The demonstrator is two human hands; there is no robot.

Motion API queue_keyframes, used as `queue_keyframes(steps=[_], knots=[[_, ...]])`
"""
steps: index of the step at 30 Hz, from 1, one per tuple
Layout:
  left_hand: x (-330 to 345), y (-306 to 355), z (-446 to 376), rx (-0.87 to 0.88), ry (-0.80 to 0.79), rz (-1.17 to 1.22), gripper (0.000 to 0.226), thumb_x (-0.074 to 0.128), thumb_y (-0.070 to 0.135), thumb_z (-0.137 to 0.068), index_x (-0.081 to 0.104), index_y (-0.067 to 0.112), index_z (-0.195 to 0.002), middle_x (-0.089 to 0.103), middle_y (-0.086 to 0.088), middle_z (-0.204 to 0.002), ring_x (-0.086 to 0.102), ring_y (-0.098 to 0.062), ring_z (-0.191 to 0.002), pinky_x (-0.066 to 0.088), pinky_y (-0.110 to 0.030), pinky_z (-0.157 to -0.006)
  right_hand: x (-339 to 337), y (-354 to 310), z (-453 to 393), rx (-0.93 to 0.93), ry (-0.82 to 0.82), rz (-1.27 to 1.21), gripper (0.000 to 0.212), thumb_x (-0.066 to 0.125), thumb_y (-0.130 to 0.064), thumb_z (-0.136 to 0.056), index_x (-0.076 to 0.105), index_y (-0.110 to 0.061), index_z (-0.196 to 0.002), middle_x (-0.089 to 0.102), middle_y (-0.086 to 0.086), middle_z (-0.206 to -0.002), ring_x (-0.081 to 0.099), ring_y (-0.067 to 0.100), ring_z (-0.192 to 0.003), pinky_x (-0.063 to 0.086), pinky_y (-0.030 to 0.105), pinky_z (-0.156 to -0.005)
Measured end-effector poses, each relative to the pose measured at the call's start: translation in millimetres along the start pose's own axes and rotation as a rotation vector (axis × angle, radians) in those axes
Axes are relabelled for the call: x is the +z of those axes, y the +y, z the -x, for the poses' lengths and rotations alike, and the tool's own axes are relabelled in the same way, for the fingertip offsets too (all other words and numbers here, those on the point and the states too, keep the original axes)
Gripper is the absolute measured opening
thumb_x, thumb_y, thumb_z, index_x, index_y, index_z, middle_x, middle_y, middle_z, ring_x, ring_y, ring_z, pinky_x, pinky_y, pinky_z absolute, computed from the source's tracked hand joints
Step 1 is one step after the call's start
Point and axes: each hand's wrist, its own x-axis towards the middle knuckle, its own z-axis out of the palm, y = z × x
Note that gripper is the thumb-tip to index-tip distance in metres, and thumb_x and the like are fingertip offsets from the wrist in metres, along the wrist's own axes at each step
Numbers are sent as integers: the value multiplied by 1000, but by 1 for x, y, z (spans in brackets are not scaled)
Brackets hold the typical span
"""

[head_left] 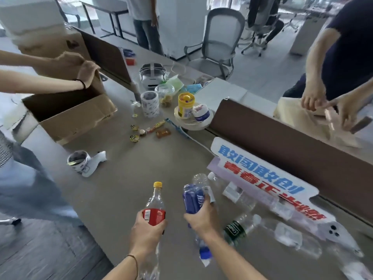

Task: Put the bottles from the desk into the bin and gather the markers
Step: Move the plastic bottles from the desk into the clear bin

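Your left grip point(148, 229) clamped on red-label bottle point(154, 209), right grip point(198, 218) clamped on blue-label bottle point(192, 199), green-label bottle point(237, 229) lying on table point(131, 182), cardboard box point(70, 114) open at far left.

Open office with grey desks and brown dividers

A grey desk point(125, 184) runs between brown partition panels point(282, 142); beyond it stand a grey mesh office chair point(220, 43), a white pillar point(181, 23) and pale grey floor point(268, 73) under even, soft light.

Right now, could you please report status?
Left hand grips red-labelled bottle; right hand grips blue-labelled bottle. Green-labelled bottle remains on desk.
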Motion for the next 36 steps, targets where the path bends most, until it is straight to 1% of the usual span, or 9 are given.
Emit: queue_keyframes(steps=[3, 7, 10, 13, 18, 21, 26, 31, 36], knots=[[30, 29, 27, 78, -86, -23, 47, 86, 32, -76, 57, 24, -112, 68, 6, -82, 63, -9, -72, 43, -26, -58, -53, 22, 15, -36, 102, -121, 68, 71, -51, -51, 48, -36, -113, 65, -8, -93, 68, 15, -77, 62, 37, -67], [79, 59, 85, 179, -198, -62, 49, 86, 47, -72, 56, 33, -108, 72, 8, -82, 68, -12, -74, 46, -28, -61, -133, 65, 50, -37, 206, -220, 68, 80, -42, -63, 45, -39, -122, 66, -15, -98, 66, 11, -83, 55, 29, -75], [118, 72, 142, 269, -287, -80, 46, 87, 43, -74, 56, 31, -106, 69, 8, -83, 64, -9, -72, 44, -26, -58, -185, 114, 84, -2, 277, -232, 62, 77, -51, -69, 44, -42, -121, 67, -16, -98, 66, 8, -80, 50, 24, -68], [159, 75, 211, 321, -373, -89, 40, 87, 32, -78, 58, 24, -103, 69, 6, -79, 62, -7, -66, 42, -24, -54, -232, 174, 126, 33, 376, -241, 56, 70, -62, -71, 45, -43, -118, 69, -18, -96, 68, 10, -84, 55, 30, -78], [227, 50, 341, 403, -484, -142, 36, 88, 32, -76, 59, 24, -95, 72, 4, -74, 68, -13, -68, 47, -28, -58, -298, 290, 211, 99, 520, -315, 47, 66, -64, -72, 49, -38, -108, 67, -17, -89, 66, 11, -82, 56, 37, -81], [265, 26, 422, 449, -554, -197, 35, 87, 32, -75, 59, 24, -95, 74, 4, -71, 70, -15, -68, 51, -30, -61, -332, 365, 264, 148, 590, -351, 48, 67, -60, -73, 49, -38, -112, 68, -15, -89, 66, 12, -81, 55, 38, -80], [323, -18, 541, 529, -668, -301, 39, 88, 35, -74, 59, 25, -98, 73, 3, -78, 70, -15, -70, 50, -31, -62, -374, 480, 347, 245, 676, -450, 47, 72, -47, -77, 51, -35, -118, 69, -13, -86, 64, 10, -76, 50, 27, -72], [375, -64, 624, 593, -832, -403, 46, 90, 33, -71, 59, 29, -105, 74, 4, -83, 73, -14, -70, 62, -37, -73, -392, 583, 418, 452, 798, -559, 41, 73, -47, -77, 55, -32, -111, 68, -15, -80, 64, 5, -74, 48, 34, -75], [418, -104, 684, 649, -984, -544, 46, 88, 40, -74, 55, 31, -104, 70, 7, -89, 69, -12, -80, 61, -38, -80, -377, 678, 479, 705, 902, -756, 43, 77, -48, -78, 58, -25, -110, 69, -7, -93, 67, 20, -86, 51, 38, -82]])
